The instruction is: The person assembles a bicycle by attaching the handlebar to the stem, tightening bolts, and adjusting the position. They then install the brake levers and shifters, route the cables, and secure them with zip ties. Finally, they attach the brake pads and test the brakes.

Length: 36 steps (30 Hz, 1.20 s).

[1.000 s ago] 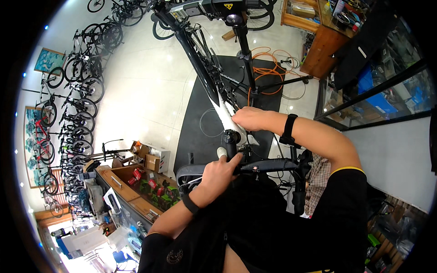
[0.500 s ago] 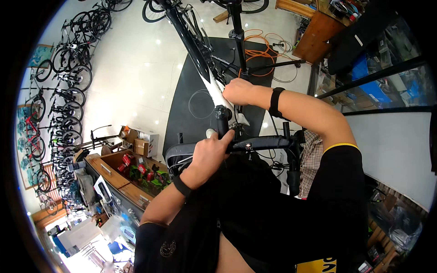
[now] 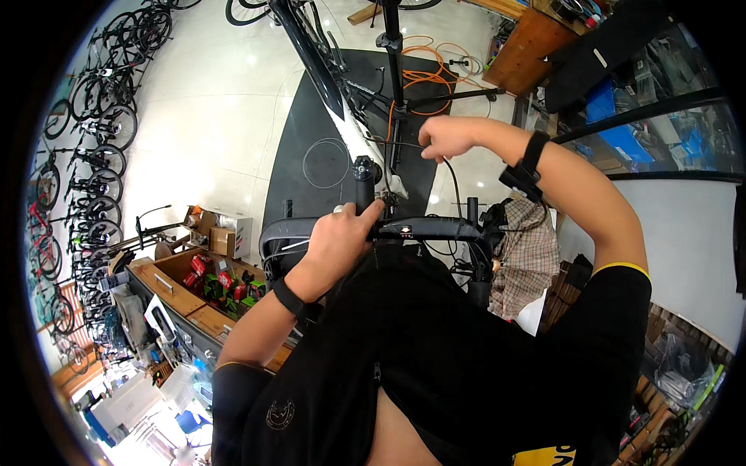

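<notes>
Now the right hand [image 3: 444, 140] has swung away from the bicycle frame [image 3: 352, 131], pinching a black cable [image 3: 456, 186] — bowed out beside it, so seemingly free to slide — while the left hand [image 3: 336, 241] stays clasped over the handlebar [image 3: 443, 227].

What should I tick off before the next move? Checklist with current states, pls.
1. Left grip on the bar beside the stem: ok. Fully closed around it: cannot tell, fingers partly hidden.
2. Right grip on the black cable: ok, it looks pinched in the fingers.
3. Cable seated at the frame: cannot tell, too small to make out.
4. Mat free of loose items: not ok, a thin loop lies on it.
5. Orange cord kept away from the stand: not ok, its coils lie by the legs.
</notes>
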{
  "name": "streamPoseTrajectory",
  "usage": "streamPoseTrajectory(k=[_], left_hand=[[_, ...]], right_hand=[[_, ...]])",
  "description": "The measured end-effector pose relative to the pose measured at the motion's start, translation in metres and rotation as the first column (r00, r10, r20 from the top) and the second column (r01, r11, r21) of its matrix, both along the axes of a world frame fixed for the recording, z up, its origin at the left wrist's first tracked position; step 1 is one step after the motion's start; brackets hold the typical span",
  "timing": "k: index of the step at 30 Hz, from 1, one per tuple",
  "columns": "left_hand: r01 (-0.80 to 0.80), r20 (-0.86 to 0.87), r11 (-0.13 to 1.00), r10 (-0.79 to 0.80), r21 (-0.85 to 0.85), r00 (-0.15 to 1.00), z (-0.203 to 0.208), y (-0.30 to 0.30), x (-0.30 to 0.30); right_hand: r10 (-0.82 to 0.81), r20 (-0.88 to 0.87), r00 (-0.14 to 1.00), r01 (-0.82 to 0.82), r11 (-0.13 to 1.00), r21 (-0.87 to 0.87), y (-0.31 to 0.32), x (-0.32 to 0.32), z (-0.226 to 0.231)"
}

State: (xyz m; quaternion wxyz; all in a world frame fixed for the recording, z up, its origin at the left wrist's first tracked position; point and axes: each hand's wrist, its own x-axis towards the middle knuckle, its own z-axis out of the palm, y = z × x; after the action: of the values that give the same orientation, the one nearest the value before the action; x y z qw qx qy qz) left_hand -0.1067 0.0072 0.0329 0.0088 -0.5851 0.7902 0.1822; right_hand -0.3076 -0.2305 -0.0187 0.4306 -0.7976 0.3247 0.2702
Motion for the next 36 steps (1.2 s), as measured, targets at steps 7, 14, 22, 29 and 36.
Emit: streamPoseTrajectory(k=[7,14,22,29,36], left_hand=[[0.004,0.037,1.0,-0.005,0.031,0.999,0.002,-0.004,0.002],[0.074,0.019,0.997,-0.074,0.006,0.997,0.0,-0.006,0.015],[0.114,-0.001,0.993,-0.114,-0.01,0.993,-0.005,-0.007,0.022],[0.14,-0.019,0.99,-0.14,0.004,0.99,-0.006,-0.009,0.03],[0.147,-0.026,0.989,-0.147,-0.014,0.989,-0.005,-0.007,0.031]], right_hand=[[-0.169,-0.057,0.984,0.17,0.985,0.011,0.032,0.008,-0.021],[-0.374,0.229,0.899,0.265,0.879,0.396,0.077,0.034,-0.011],[-0.486,0.067,0.872,0.372,0.744,0.554,0.096,0.034,-0.017],[-0.85,-0.077,0.521,0.497,0.228,0.837,0.106,-0.023,0.002],[-0.819,-0.047,0.572,0.327,0.175,0.929,0.102,-0.059,-0.003]])
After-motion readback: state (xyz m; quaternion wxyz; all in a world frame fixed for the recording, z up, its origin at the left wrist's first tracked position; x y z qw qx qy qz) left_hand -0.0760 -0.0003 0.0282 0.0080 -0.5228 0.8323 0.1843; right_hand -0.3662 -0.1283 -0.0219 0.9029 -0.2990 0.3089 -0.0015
